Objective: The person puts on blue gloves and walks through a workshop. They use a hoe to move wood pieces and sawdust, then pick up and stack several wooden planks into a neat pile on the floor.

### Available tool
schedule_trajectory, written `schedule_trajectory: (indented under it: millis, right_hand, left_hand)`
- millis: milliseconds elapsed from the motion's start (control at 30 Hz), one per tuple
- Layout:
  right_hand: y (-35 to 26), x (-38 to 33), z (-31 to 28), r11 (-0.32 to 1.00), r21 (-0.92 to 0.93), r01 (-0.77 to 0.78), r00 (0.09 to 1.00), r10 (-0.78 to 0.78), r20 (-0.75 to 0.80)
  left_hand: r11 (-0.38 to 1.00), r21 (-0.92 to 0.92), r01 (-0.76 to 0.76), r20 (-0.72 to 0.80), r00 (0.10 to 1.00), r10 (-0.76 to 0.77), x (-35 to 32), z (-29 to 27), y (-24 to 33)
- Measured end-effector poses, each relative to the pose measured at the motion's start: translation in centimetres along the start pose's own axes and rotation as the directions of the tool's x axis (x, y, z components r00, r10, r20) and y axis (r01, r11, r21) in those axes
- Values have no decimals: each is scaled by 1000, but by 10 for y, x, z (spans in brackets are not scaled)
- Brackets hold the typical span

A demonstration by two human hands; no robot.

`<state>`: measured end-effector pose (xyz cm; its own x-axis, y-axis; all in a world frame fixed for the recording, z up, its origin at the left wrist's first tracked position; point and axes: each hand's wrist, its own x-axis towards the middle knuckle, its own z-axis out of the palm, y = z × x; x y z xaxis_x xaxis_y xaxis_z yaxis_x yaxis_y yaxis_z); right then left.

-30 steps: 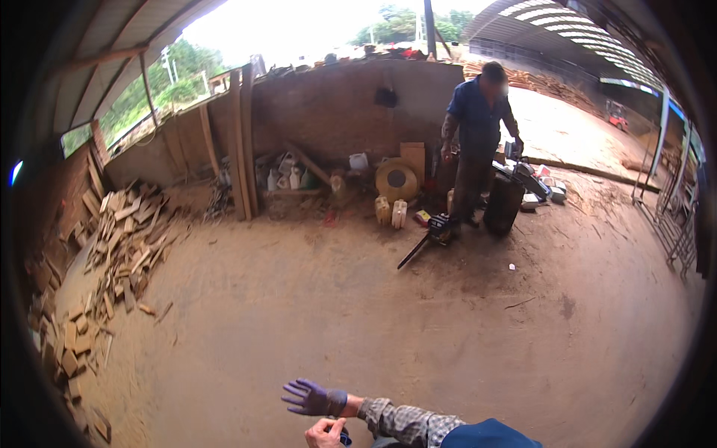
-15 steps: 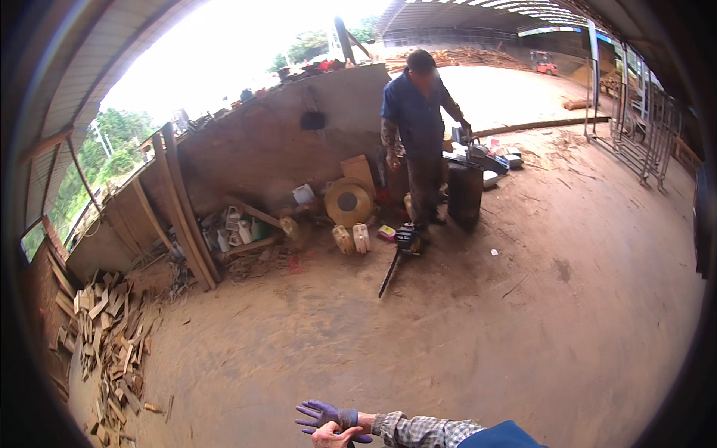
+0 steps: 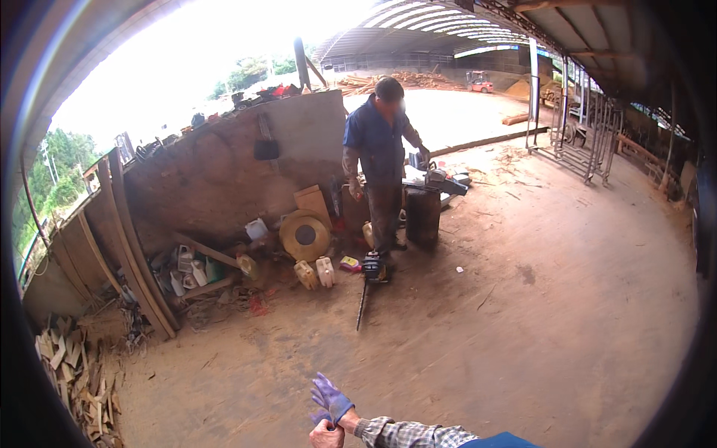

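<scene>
My right hand (image 3: 334, 397) wears a purple work glove, its fingers stretched out and pointing up and left. A grey checked sleeve (image 3: 407, 433) covers that forearm, with some wrist bare. Just below, my bare left hand (image 3: 326, 435) is closed on the purple glove (image 3: 340, 404) near the thumb and cuff; exactly which part it grips is hard to make out. Ahead on the ground lies a chainsaw (image 3: 376, 266), its bar pointing toward me. A person (image 3: 379, 145) in dark blue stands behind it, one hand near another chainsaw (image 3: 443, 179) on a dark drum (image 3: 423, 218).
Jerrycans (image 3: 306, 274), a round yellowish disc (image 3: 305, 234) and leaning planks (image 3: 133, 246) line the low wall (image 3: 216, 168). Scrap wood (image 3: 75, 373) is heaped at left. Metal frames (image 3: 590, 142) stand at right; a red forklift (image 3: 479, 81) is far off.
The view has turned right and slightly up, so the scene sits further left and lower. My gloved hand's fingers, which pointed left, now point more upward; my left hand stays beside the glove.
</scene>
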<state>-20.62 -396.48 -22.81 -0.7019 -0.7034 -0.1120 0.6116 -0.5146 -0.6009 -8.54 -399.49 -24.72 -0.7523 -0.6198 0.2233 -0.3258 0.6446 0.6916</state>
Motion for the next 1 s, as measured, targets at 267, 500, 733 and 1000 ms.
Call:
schedule_trajectory:
  millis: [267, 500, 733, 1000]
  right_hand:
    - [-4, 135, -13, 932, 172, -318, 929, 271, 252]
    - [1, 170, 31, 922, 137, -361, 902, 309, 300]
    - [-27, 264, 84, 836, -168, -522, 786, 548, 287]
    - [-79, 295, 147, 893, -248, -377, 449, 410, 794]
  left_hand:
    - [909, -268, 319, 335, 915, -223, 66, -20, 19]
    - [938, -295, 185, 380, 923, -63, 120, -57, 45]
    - [862, -477, 169, 286, 958, -30, 195, -72, 59]
    - [849, -387, 360, 387, 899, -205, 255, -64, 64]
